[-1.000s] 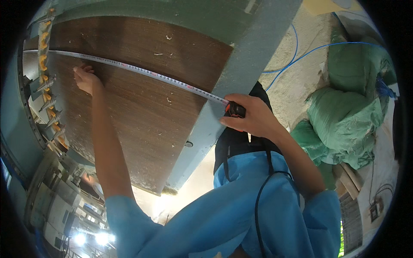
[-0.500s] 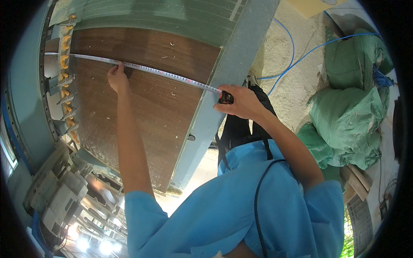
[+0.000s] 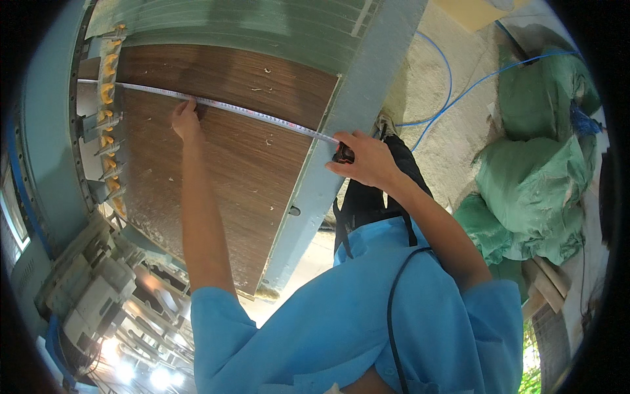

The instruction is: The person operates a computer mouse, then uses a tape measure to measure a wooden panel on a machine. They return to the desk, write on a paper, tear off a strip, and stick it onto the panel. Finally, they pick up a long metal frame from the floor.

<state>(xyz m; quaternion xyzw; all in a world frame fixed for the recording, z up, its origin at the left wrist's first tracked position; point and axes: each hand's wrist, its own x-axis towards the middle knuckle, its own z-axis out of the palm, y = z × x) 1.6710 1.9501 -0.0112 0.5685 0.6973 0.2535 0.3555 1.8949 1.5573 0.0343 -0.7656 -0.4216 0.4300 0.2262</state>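
A tape measure (image 3: 344,153) with a black and orange case sits in my right hand (image 3: 369,157), its fingers closed around it over the grey-blue metal edge (image 3: 295,210). The white blade (image 3: 256,114) runs out leftward across a brown wood-grain board (image 3: 223,171) and passes under a row of yellow-and-metal fittings (image 3: 107,93). My left hand (image 3: 186,121) is closed at the blade's near edge, left of the board's middle, with thumb and fingertips against the blade. The blade's far end lies beyond the fittings, and its tip is hard to make out.
Green machine surface (image 3: 249,26) lies beyond the board. A blue-grey machine frame (image 3: 49,125) rises at left, with machinery (image 3: 98,295) at lower left. At right are stuffed green sacks (image 3: 525,177) and a blue hose (image 3: 449,85) across the dusty floor (image 3: 453,157).
The view has shifted slightly, so the board and fittings appear a little farther right. Both hands stay at about the same places on the tape measure.
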